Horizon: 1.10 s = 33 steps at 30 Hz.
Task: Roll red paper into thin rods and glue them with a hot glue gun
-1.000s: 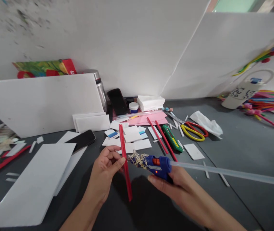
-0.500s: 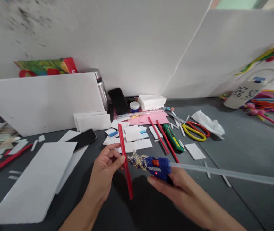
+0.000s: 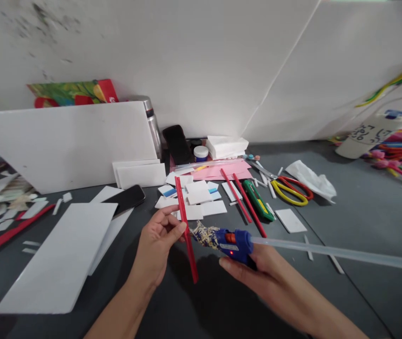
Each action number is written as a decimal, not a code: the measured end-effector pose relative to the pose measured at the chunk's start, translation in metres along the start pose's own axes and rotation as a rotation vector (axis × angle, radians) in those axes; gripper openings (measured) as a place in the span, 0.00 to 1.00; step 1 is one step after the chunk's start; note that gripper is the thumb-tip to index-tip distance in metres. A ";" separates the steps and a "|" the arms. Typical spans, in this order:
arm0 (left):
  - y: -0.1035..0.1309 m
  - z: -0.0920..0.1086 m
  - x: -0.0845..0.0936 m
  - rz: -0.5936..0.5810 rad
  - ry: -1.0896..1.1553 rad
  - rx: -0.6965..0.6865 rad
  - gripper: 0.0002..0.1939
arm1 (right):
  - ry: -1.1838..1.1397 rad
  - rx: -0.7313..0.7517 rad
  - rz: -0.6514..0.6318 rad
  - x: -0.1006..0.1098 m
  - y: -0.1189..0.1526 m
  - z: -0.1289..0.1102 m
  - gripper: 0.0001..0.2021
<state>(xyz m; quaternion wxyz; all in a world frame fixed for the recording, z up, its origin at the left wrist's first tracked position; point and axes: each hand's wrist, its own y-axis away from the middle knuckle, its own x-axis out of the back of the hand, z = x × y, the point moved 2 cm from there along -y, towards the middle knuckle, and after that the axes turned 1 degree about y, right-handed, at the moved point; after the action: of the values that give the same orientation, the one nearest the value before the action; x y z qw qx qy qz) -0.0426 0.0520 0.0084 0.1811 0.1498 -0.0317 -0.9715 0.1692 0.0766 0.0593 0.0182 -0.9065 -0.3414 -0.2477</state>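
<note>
Evidently your left hand (image 3: 156, 242) pinches the red strip (image 3: 190, 256) above the table (image 3: 215, 303), your right hand (image 3: 261, 270) grips the glue gun (image 3: 234, 242), perhaps touching it; gluing seems in hand, next calling for steadiness.

One glue gun (image 3: 235, 242), one cutter (image 3: 257, 200), two bottles (image 3: 363, 136) and perhaps four red strips (image 3: 191, 258) show.

Strip (image 3: 189, 246) — red; glue gun (image 3: 237, 244) — blue, nozzle (image 3: 206, 235) flecked cream.

A craft workspace (glue gun (image 3: 237, 244), scissors (image 3: 275, 183)).
</note>
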 end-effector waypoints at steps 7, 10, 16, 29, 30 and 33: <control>-0.004 0.002 0.001 0.033 -0.002 -0.018 0.20 | 0.036 0.022 0.023 0.000 0.000 -0.001 0.12; -0.005 0.002 0.003 0.044 0.007 -0.019 0.20 | 0.057 0.015 0.011 -0.001 0.000 -0.001 0.11; -0.002 0.002 0.000 0.036 -0.013 0.000 0.20 | 0.000 0.002 -0.003 -0.002 -0.001 0.000 0.12; 0.000 0.003 -0.003 0.018 -0.033 0.010 0.20 | -0.017 0.001 0.010 -0.003 -0.002 0.004 0.18; -0.001 0.004 -0.003 0.021 -0.032 0.009 0.20 | -0.021 -0.003 0.006 -0.003 -0.002 0.004 0.18; -0.002 0.004 -0.002 0.025 -0.029 0.003 0.20 | -0.017 -0.017 -0.004 -0.003 -0.002 0.003 0.15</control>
<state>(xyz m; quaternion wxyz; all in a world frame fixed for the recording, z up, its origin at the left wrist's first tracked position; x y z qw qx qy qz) -0.0428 0.0542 0.0125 0.1924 0.1354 -0.0379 -0.9712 0.1676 0.0766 0.0547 0.0073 -0.9081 -0.3411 -0.2429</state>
